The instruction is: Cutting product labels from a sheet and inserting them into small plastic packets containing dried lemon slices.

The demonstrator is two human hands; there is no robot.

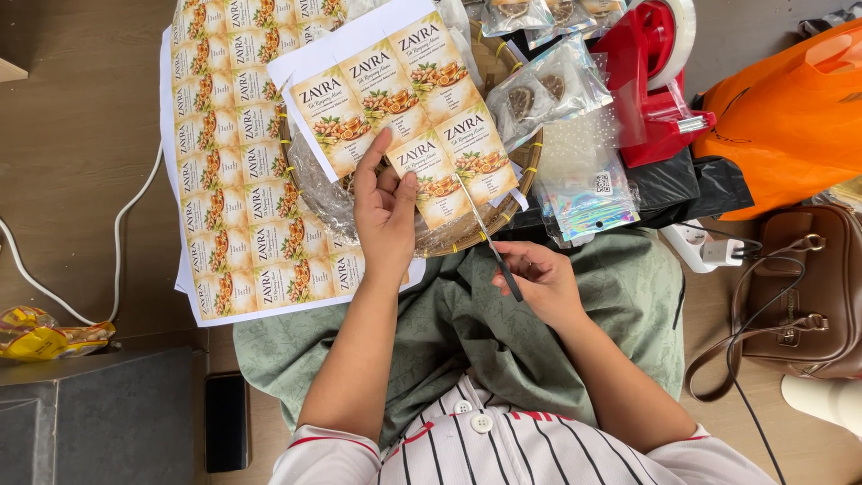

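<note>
My left hand (pixel 384 216) holds up a cut piece of a printed label sheet (pixel 404 99), thumb and fingers pinching its lower edge. My right hand (pixel 539 280) grips a pair of scissors (pixel 489 241) with black handles. The blades point up and left into the sheet, between two of the orange-and-white labels. Both hands are over my lap, which is covered by green cloth (pixel 467 323).
A full sheet of the same labels (pixel 242 162) lies on the floor at left. A woven basket (pixel 530 157) holds clear pouches (pixel 552 85). A red tape dispenser (pixel 655 81), an orange bag (pixel 790 117), a brown handbag (pixel 799 296), a phone (pixel 226 422) and a white cable (pixel 126 233) lie around.
</note>
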